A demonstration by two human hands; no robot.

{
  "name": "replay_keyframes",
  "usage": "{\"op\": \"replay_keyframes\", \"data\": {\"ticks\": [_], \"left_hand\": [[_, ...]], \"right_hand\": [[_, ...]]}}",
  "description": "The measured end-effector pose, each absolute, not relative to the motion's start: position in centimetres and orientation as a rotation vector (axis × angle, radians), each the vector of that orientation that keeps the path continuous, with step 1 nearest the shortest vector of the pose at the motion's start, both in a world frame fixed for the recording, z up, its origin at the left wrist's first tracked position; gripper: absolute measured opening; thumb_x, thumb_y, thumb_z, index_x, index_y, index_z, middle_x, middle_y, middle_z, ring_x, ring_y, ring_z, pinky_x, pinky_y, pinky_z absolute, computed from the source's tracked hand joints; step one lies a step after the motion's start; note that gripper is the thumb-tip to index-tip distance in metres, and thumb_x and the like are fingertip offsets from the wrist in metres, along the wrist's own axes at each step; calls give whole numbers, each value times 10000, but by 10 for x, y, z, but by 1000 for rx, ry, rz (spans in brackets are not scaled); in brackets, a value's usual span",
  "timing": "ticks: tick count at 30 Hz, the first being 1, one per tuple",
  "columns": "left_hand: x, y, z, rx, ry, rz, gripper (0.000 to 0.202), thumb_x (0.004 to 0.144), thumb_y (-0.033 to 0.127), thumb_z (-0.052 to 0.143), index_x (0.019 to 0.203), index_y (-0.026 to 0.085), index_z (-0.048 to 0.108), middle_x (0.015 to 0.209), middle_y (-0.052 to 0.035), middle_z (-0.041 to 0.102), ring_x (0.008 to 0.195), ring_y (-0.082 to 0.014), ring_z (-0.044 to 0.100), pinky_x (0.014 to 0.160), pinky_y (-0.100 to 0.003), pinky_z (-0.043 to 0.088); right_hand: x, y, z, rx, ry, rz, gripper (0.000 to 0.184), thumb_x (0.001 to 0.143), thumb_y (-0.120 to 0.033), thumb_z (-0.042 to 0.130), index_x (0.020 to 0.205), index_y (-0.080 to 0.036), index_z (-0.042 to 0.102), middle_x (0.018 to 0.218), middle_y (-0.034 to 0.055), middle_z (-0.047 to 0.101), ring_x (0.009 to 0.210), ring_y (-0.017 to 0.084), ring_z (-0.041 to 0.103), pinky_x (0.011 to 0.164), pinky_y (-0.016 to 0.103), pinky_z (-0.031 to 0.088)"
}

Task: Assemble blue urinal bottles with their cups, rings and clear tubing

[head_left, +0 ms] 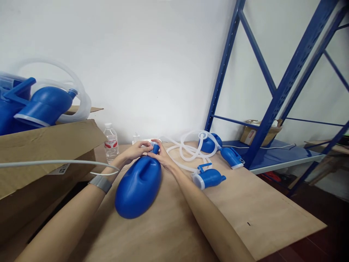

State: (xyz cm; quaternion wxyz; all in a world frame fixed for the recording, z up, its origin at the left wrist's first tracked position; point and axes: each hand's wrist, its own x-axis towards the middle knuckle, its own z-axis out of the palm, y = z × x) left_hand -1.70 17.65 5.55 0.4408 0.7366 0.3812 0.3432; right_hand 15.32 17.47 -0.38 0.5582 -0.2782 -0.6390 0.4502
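A large blue plastic urinal bottle (137, 191) lies on its side on the wooden tabletop, its rounded base toward me and its neck pointing away. My left hand (136, 150) pinches at the neck with thumb and fingertips. From the other side, my right hand (162, 154) has its thumb and fingers closed round the neck and the blue funnel-shaped mouth (155, 147). The fingers partly cover the mouth, and whatever small part lies between the left fingertips cannot be made out.
At left stands an open cardboard box (54, 145) with blue bottles (51, 103) and clear hoses. A water bottle (111, 143) is beside it. To the right lie a coiled hose (188, 151) and smaller blue funnel pieces (209, 178); a blue metal rack (272, 109) stands beyond.
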Motion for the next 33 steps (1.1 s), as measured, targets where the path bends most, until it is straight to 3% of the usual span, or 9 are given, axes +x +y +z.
{"op": "replay_keyframes", "data": {"ticks": [6, 11, 15, 18, 26, 33], "left_hand": [[-11, 172, 47, 1882, 886, 962, 548, 742, 718, 675, 860, 188, 604, 830, 0, 620, 748, -176, 601, 710, -312, 509], [-11, 176, 43, 2008, 898, 1046, 495, 792, 681, 621, 844, 189, 602, 831, -12, 614, 779, -195, 600, 739, -327, 514], [-15, 179, 41, 2147, 950, 1108, 416, 832, 617, 595, 865, 203, 614, 916, -46, 655, 918, -249, 609, 863, -379, 497], [-16, 181, 38, 2248, 993, 1136, 354, 874, 568, 561, 883, 219, 612, 965, -59, 662, 996, -274, 594, 945, -410, 450], [-16, 187, 33, 2367, 1060, 1092, 322, 942, 538, 493, 967, 240, 611, 966, -57, 600, 948, -264, 579, 931, -397, 446], [-16, 184, 35, 2343, 1064, 1121, 319, 935, 534, 511, 946, 233, 619, 1019, -69, 580, 950, -260, 564, 974, -411, 437]], "right_hand": [[156, 165, -5, -538, -1392, 1275, 741, 690, -228, 795, 1333, -363, 451, 1053, -46, 691, 801, 148, 661, 725, 265, 554], [151, 171, -11, -602, -1373, 1213, 688, 694, -226, 770, 1302, -357, 473, 938, -57, 682, 696, 135, 621, 630, 240, 528], [147, 175, -13, -620, -1394, 1153, 669, 697, -211, 728, 1290, -348, 450, 919, -61, 662, 649, 125, 573, 577, 225, 499], [147, 175, -13, -618, -1433, 1120, 662, 710, -217, 706, 1300, -343, 435, 912, -62, 645, 632, 117, 547, 565, 217, 479], [149, 174, -13, -599, -1485, 1045, 623, 708, -244, 686, 1271, -321, 429, 1077, -24, 641, 778, 139, 604, 661, 244, 506], [146, 172, -11, -628, -1506, 991, 594, 692, -270, 685, 1232, -311, 444, 1025, -19, 614, 751, 145, 585, 631, 252, 501]]}}
